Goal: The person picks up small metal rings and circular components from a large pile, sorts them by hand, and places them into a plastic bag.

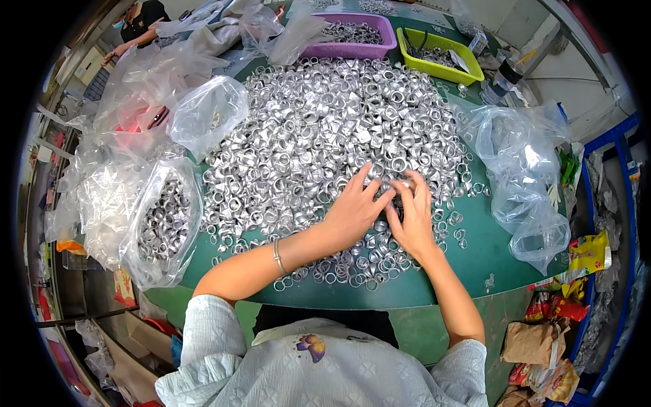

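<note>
A wide heap of silver-coloured metal rings (305, 129) covers the middle of the green table. My left hand (354, 211) rests on the near right part of the heap, its fingers apart and their tips among the rings. Close beside it, my right hand (412, 220) has its fingers bent and spread over the same spot, with the thumb apart from them. Fingertips of both hands almost meet. Whether a single ring is pinched between them is too small to tell. Loose rings (366, 268) lie scattered below my wrists, toward the table's near edge.
Left of the heap, a clear plastic bag (163, 227) holds more rings, beside crumpled plastic bags (112, 197). Purple (388, 34) and yellow-green baskets (441, 66) stand at the back. Another clear bag (508, 163) lies right. A person (144, 24) is at far left.
</note>
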`<state>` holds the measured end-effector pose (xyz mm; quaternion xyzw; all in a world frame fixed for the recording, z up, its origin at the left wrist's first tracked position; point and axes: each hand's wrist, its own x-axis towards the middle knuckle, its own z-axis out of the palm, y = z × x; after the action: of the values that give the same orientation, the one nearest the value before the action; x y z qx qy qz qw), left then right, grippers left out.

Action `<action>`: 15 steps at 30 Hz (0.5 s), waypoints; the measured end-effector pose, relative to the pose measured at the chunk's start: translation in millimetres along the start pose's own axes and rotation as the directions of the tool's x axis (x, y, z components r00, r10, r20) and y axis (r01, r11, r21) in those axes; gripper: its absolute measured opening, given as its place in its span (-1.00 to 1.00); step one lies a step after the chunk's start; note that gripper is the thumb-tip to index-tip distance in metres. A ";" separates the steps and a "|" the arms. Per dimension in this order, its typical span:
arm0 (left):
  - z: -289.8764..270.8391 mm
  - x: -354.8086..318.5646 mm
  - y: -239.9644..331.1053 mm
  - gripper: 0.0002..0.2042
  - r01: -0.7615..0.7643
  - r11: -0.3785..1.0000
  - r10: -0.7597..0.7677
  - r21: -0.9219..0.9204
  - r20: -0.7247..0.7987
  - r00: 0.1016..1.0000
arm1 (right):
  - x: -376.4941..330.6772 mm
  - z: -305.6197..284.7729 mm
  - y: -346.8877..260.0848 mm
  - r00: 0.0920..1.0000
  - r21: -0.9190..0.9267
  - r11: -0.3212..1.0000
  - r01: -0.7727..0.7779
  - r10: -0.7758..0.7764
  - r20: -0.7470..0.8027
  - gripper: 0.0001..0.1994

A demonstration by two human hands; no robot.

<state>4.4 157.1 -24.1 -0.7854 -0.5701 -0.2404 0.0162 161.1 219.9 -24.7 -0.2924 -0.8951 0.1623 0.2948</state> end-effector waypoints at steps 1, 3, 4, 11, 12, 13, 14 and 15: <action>-0.7 -7.1 2.1 -0.47 0.001 1.000 0.000 -0.006 0.018 1.000 | -6.3 -2.5 -2.4 0.998 -0.006 0.999 0.047 -0.047 0.051 -0.56; -5.6 -19.4 5.2 -0.46 -0.003 1.000 0.004 -0.018 0.049 0.999 | -18.3 -7.7 -11.9 0.993 0.011 0.997 0.074 -0.075 0.090 -0.60; -10.2 -25.4 8.1 -0.50 0.021 0.999 -0.017 -0.030 0.112 0.994 | -25.4 -8.5 -11.6 0.990 0.049 0.996 0.072 -0.077 0.120 -0.62; -21.2 -38.4 1.3 -0.59 0.042 0.960 -0.033 -0.278 0.039 0.999 | -23.2 -18.4 -7.7 0.982 0.224 0.974 -0.046 0.085 -0.169 -0.88; -26.7 -24.5 -0.1 -0.61 0.049 0.974 -0.058 -0.223 -0.035 0.998 | -13.3 -22.3 -4.3 0.976 0.154 0.985 -0.082 0.110 -0.186 -0.87; -23.2 -12.0 -3.6 -0.61 0.068 0.987 -0.076 -0.144 -0.052 0.996 | -4.3 -24.6 -1.1 0.969 0.083 0.989 -0.119 0.134 -0.206 -0.85; -19.9 0.8 -5.8 -0.61 0.087 0.994 -0.091 -0.063 -0.071 0.993 | 3.0 -20.9 0.9 0.975 0.060 0.990 -0.125 0.134 -0.179 -0.83; -19.6 7.4 -5.7 -0.61 0.115 0.993 -0.112 0.022 -0.095 0.989 | 9.4 -14.7 1.5 0.981 0.041 0.992 -0.123 0.128 -0.148 -0.81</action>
<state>-6.1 159.8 -5.3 -0.7394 -0.6158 -0.2694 0.0399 164.7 228.7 -10.0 -0.3551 -0.8474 0.1721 0.3553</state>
